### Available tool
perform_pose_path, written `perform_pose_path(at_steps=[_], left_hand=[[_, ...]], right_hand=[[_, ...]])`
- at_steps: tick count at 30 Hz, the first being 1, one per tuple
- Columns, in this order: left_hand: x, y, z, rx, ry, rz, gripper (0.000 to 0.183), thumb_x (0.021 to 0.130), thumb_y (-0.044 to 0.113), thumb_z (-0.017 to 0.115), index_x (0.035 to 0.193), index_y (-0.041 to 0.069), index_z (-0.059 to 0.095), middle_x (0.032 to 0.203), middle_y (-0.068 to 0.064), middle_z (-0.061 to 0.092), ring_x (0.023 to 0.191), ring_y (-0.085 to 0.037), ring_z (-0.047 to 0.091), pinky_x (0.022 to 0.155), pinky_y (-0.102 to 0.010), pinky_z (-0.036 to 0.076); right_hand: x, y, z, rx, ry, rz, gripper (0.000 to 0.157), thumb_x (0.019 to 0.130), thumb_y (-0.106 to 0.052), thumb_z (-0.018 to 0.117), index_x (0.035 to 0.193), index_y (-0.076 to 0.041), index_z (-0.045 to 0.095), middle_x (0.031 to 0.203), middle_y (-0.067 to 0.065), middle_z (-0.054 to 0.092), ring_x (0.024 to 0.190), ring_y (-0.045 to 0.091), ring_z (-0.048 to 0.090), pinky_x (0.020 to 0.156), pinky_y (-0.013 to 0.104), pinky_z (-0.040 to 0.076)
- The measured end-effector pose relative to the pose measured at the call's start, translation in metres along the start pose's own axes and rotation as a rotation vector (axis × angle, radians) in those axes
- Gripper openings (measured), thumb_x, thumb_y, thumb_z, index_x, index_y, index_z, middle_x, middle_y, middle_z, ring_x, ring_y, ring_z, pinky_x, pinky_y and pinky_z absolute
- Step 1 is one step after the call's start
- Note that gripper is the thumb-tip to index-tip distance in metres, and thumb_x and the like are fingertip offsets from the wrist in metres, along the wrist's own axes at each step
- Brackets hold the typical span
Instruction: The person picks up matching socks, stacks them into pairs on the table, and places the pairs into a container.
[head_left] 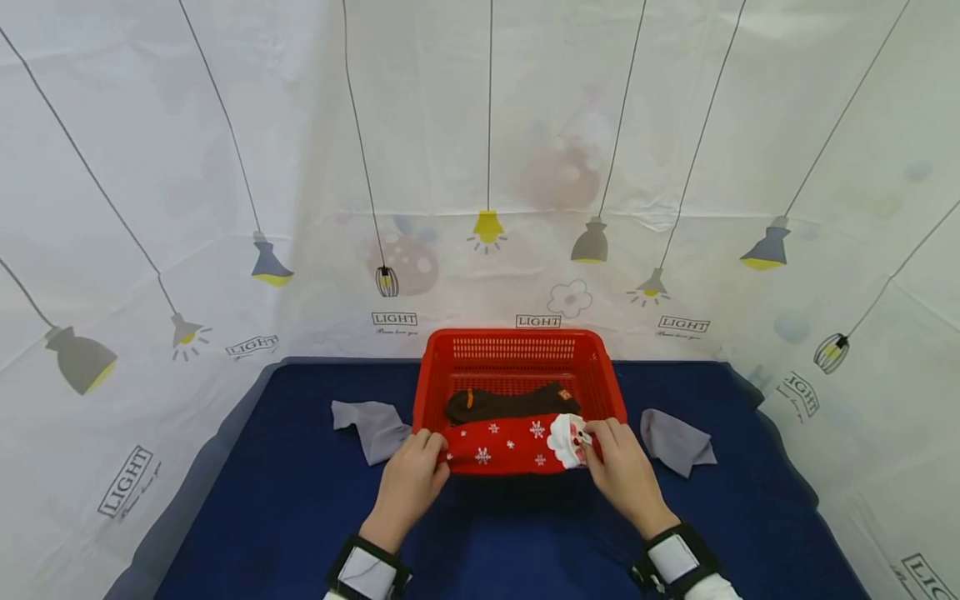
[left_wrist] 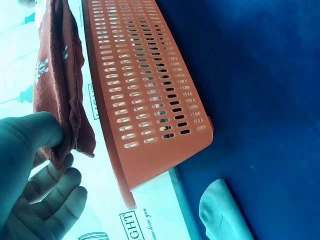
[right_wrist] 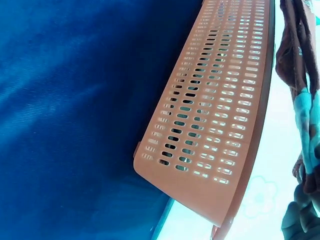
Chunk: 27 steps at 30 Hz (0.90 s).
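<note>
A red sock with white snowflakes and a Santa face is stretched sideways over the near side of a red plastic basket. My left hand pinches its left end between thumb and fingers; the left wrist view shows the folded cloth edge-on, above the basket's rim. At the Santa end, my right hand grips the cloth, its fingertips partly cut off in the right wrist view. Inside the basket lies a dark brown sock with small orange patches.
On the dark blue tabletop, a grey cloth piece lies left of the basket and a similar grey cloth piece lies to its right. A white curtain printed with hanging lamps rises behind the table.
</note>
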<state>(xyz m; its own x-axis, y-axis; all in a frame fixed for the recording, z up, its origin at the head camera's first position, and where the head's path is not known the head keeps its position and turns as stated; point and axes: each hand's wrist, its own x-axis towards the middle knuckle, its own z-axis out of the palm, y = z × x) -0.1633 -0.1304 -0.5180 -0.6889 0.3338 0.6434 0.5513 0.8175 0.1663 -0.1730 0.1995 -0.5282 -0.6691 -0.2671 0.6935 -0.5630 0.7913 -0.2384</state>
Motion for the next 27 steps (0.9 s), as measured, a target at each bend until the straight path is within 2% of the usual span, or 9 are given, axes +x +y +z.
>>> perform_pose_path(at_steps=[12,19,27], left_hand=[[0.025,-0.011,0.009,-0.012,-0.094,-0.042,0.028,0.075,-0.004,0.083,0.087,0.005,0.06,0.08,-0.007,0.054,0.068,-0.023,0.055,0.054,-0.033,0.047],[0.041,-0.017,0.01,0.0,-0.103,-0.036,0.026,0.075,-0.004,0.08,0.086,0.005,0.059,0.078,-0.007,0.053,0.067,-0.024,0.056,0.054,-0.033,0.047],[0.058,-0.025,0.018,0.026,-0.133,-0.049,0.023,0.077,-0.001,0.08,0.086,0.005,0.059,0.08,-0.009,0.056,0.07,-0.028,0.06,0.058,-0.039,0.051]], right_hand=[[0.018,0.015,0.013,-0.022,-0.04,0.015,0.033,0.079,0.003,0.082,0.104,0.001,0.061,0.093,0.014,0.059,0.077,0.031,0.056,0.068,0.043,0.049],[0.032,0.025,0.018,-0.023,-0.069,0.025,0.029,0.082,0.003,0.078,0.104,0.0,0.06,0.091,0.015,0.058,0.077,0.034,0.057,0.067,0.044,0.048],[0.048,0.031,0.021,-0.028,-0.132,0.069,0.027,0.085,0.002,0.077,0.106,0.001,0.06,0.091,0.015,0.057,0.078,0.035,0.057,0.067,0.045,0.049]])
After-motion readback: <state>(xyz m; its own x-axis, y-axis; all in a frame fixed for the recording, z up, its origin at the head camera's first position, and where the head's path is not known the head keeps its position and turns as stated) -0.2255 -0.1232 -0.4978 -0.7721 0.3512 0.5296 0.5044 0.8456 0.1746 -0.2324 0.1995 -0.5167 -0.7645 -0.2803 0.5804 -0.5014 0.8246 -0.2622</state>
